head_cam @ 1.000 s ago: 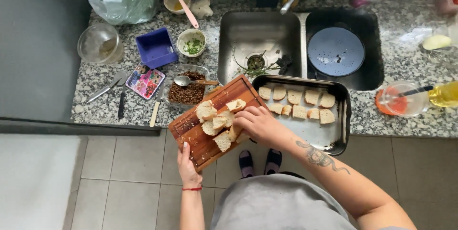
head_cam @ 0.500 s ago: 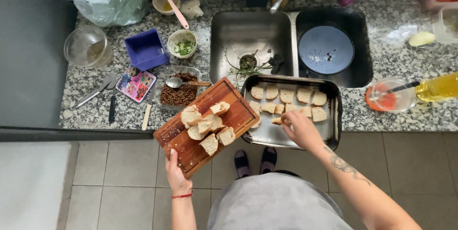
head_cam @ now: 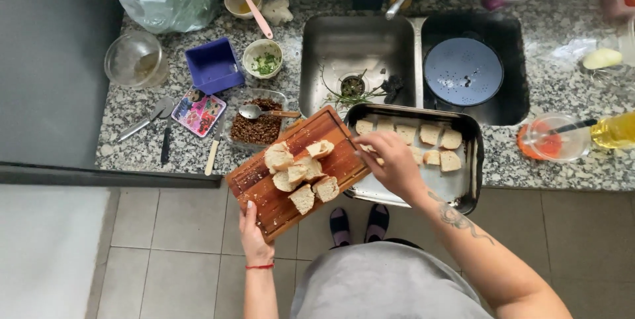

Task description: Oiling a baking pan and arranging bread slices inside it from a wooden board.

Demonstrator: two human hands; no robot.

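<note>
The left hand [head_cam: 253,232] grips the near end of a wooden cutting board [head_cam: 264,190], fingers curled round its edge, and holds it out over the front of the granite worktop [head_cam: 542,173] with its far end resting against the metal baking tray [head_cam: 471,180]. A loose heap of cut bread pieces [head_cam: 299,172] lies on the board's upper half, just beside the tray's left rim.

The right hand [head_cam: 391,160] hovers over the left part of the tray, fingers bent downward and close together near a bread piece there (whether it pinches one I cannot tell, as the fingertips hide what is under them). More bread slices [head_cam: 436,144] lie in rows across the tray's floor, mostly toward its far side.

Behind the tray is a double steel sink [head_cam: 357,48]; the right basin holds a round blue lid [head_cam: 463,71]. Left of the board sits a glass dish of dark brown filling [head_cam: 254,130] with a spoon [head_cam: 254,112] laid across it. Farther left on the worktop stand a purple square container [head_cam: 213,64], a small bowl of chopped green herbs [head_cam: 263,58] and an empty glass bowl [head_cam: 134,60]. At the right edge a bottle of yellow oil [head_cam: 614,130] lies beside a clear cup [head_cam: 552,137].
</note>
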